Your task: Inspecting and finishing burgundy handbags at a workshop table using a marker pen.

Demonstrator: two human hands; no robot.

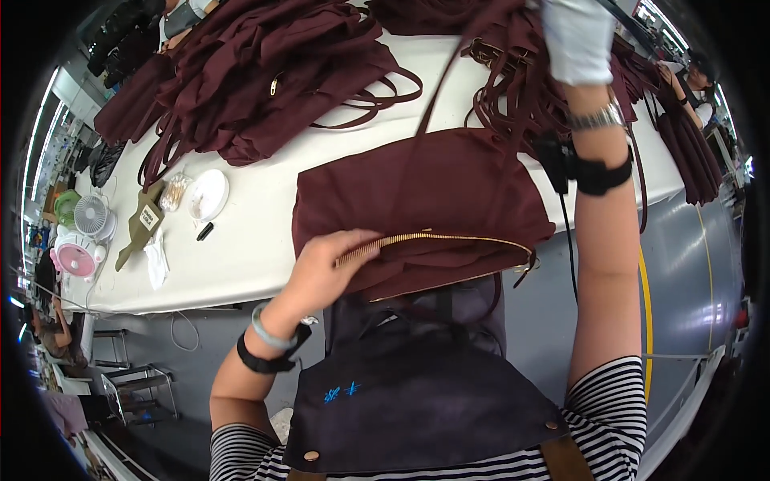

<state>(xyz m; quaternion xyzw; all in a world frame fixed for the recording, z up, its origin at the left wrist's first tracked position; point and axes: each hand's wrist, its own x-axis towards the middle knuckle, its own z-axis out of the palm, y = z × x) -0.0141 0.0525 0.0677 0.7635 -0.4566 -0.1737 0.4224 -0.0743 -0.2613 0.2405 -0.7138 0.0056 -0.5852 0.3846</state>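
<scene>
The left hand grasps the maroon bag at the left end of its gold zipper, edge tape pinched between thumb and fingers. The right hand, in a white glove, is blurred and cut by the far edge; its grip cannot be told. The bag lies at the near edge of the table, mouth toward the wearer, 1 strap running up toward the right hand.

Writing: 2 blue handwritten characters on the dark apron; dark print on a pale label on an olive cloth piece, left.

Pose: left elbow bent, forearm angled inward; right arm extended far across the right side. The left wrist bears a pale bangle and black band; the right, a metal watch and black band.

Surface and room: white tabletop; 1 maroon heap far left, another far right. Left of the bag: white dish, black marker, 3 fans. Grey floor with yellow line; stools near left; other people at both sides.
</scene>
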